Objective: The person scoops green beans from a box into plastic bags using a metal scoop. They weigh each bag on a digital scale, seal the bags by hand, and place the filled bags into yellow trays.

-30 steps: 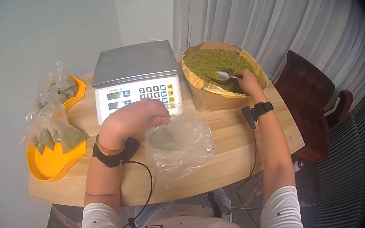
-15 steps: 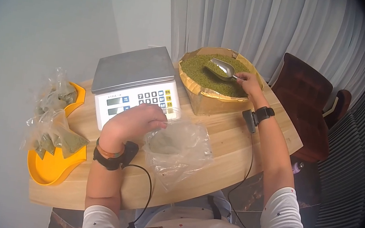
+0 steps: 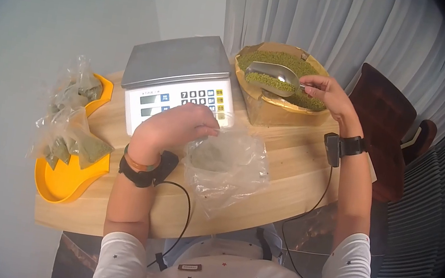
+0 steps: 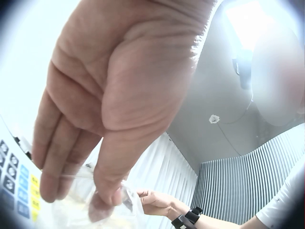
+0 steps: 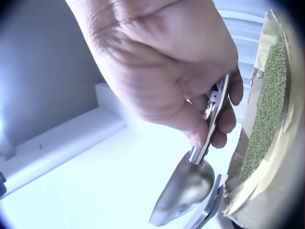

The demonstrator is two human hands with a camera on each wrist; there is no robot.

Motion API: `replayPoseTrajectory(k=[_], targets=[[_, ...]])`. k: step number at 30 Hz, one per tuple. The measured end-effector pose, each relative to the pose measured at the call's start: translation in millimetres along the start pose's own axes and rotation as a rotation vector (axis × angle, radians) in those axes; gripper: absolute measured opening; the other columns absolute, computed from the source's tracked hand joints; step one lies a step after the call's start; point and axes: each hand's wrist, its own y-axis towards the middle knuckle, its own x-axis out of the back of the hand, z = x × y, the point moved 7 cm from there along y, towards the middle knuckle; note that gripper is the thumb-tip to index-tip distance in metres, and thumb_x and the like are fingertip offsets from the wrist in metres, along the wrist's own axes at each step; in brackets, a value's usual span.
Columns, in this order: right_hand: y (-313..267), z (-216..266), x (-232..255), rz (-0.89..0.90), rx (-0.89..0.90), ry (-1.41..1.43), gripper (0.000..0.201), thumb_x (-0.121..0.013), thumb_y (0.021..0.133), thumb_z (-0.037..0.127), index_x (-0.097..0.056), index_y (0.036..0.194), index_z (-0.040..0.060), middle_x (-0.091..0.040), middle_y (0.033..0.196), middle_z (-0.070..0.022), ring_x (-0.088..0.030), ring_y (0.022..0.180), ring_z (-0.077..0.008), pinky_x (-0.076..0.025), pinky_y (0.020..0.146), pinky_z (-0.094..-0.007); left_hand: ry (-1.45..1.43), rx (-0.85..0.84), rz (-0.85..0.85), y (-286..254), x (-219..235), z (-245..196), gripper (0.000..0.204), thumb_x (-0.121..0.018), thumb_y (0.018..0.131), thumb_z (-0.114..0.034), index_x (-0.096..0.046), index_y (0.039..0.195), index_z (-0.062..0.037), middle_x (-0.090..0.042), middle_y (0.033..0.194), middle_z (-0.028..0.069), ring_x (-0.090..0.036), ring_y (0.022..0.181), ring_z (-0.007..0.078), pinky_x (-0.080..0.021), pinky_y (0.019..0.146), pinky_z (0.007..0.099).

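Observation:
My right hand (image 3: 329, 96) grips the handle of a metal scoop (image 5: 185, 188). The scoop bears a heap of small green beans (image 3: 269, 81) and is held over the near part of a cardboard box (image 3: 277, 117) filled with the same beans. At the front of the scale, my left hand (image 3: 178, 126) pinches the upper edge of a clear plastic bag (image 3: 234, 172) between thumb and fingers. The bag lies on the table with its mouth spread, and some greenish contents show through it. In the left wrist view, the bag's film (image 4: 128, 202) shows around the thumb.
A white electronic scale (image 3: 137, 115) with a grey platform (image 3: 179, 60) stands left of the box. Farther left, several filled clear bags (image 3: 87, 142) rest on yellow trays (image 3: 49, 185). A dark red chair (image 3: 377, 122) stands beyond the table's right edge. Cables hang from both wrist cameras.
The right hand has raised the scoop out of the beans and tilted it level, with beans now visible in it. My left hand keeps hold of the bag's edge. The head view has shifted slightly.

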Motion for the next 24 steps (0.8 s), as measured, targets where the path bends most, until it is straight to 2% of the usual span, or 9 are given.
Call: replayPoseTrajectory(k=[1,6,8,12,14,17,21,23,24], targets=[[-5,12,-8,0.037,0.034,-0.047,0.024,-0.065,0.091,0.003,-0.069,0.114,-0.0001,-0.068,0.099,-0.0016,-0.059,0.091,-0.0108,-0.047,0.085,-0.0256,-0.011,-0.025,-0.014,0,0,0,0.020,-0.065,0.093,-0.019,-0.067,0.094,0.0017,-0.068,0.094,0.0149,-0.063,0.089,0.0336,-0.049,0.080,0.0369],[-21,51,-37,0.162,0.114,-0.148,0.023,-0.063,0.090,-0.001,-0.069,0.112,-0.0014,-0.070,0.101,-0.0043,-0.060,0.093,-0.0119,-0.048,0.085,-0.0266,-0.004,0.005,-0.012,-1,0,0,0.018,-0.065,0.092,-0.018,-0.069,0.096,-0.0004,-0.069,0.098,0.0138,-0.063,0.092,0.0326,-0.050,0.082,0.0377],[-27,71,-52,0.222,0.260,-0.349,0.023,-0.064,0.088,-0.002,-0.070,0.110,-0.0003,-0.070,0.096,-0.0070,-0.062,0.090,-0.0160,-0.048,0.082,-0.0302,0.001,0.042,0.014,-1,0,0,0.018,-0.065,0.091,-0.017,-0.071,0.098,-0.0022,-0.070,0.100,0.0130,-0.064,0.095,0.0318,-0.050,0.084,0.0385],[-40,95,-74,0.209,0.332,-0.512,0.023,-0.066,0.085,-0.001,-0.071,0.107,0.0023,-0.068,0.090,-0.0100,-0.062,0.085,-0.0241,-0.047,0.080,-0.0355,-0.003,0.020,0.006,-1,1,-2,0.018,-0.065,0.090,-0.016,-0.071,0.099,-0.0020,-0.070,0.098,0.0131,-0.064,0.093,0.0321,-0.050,0.083,0.0383],[-48,111,-86,0.208,0.544,-0.702,0.023,-0.066,0.084,0.000,-0.072,0.105,0.0043,-0.065,0.088,-0.0113,-0.060,0.083,-0.0308,-0.044,0.079,-0.0389,-0.010,0.019,0.006,-1,1,-4,0.018,-0.066,0.090,-0.016,-0.071,0.098,-0.0019,-0.070,0.097,0.0133,-0.064,0.093,0.0323,-0.051,0.082,0.0382],[-63,127,-97,0.125,0.676,-0.864,0.020,-0.066,0.083,0.000,-0.070,0.103,0.0003,-0.063,0.087,-0.0131,-0.058,0.084,-0.0327,-0.046,0.078,-0.0390,-0.013,-0.011,0.007,-2,1,-6,0.018,-0.065,0.091,-0.017,-0.068,0.096,0.0010,-0.067,0.095,0.0134,-0.062,0.088,0.0333,-0.050,0.078,0.0371],[-52,123,-83,0.120,0.574,-0.802,0.022,-0.065,0.084,-0.002,-0.069,0.105,0.0000,-0.066,0.089,-0.0136,-0.060,0.086,-0.0330,-0.047,0.080,-0.0398,0.002,-0.018,-0.005,-4,1,-3,0.017,-0.065,0.091,-0.016,-0.068,0.096,0.0005,-0.067,0.096,0.0127,-0.062,0.088,0.0332,-0.049,0.078,0.0369],[-35,107,-56,0.003,0.409,-0.583,0.024,-0.063,0.085,-0.002,-0.069,0.108,-0.0001,-0.068,0.096,-0.0153,-0.062,0.090,-0.0345,-0.048,0.084,-0.0402,0.007,-0.021,-0.012,-4,1,-3,0.017,-0.065,0.091,-0.016,-0.068,0.096,0.0005,-0.067,0.096,0.0128,-0.062,0.088,0.0331,-0.049,0.078,0.0368],[-28,99,-49,0.001,0.411,-0.586,0.024,-0.063,0.085,-0.002,-0.069,0.108,-0.0001,-0.068,0.096,-0.0153,-0.062,0.090,-0.0345,-0.048,0.084,-0.0402,0.014,0.009,0.001,-3,1,-2,0.017,-0.065,0.091,-0.017,-0.070,0.097,-0.0014,-0.069,0.097,0.0130,-0.063,0.091,0.0328,-0.050,0.081,0.0376]])
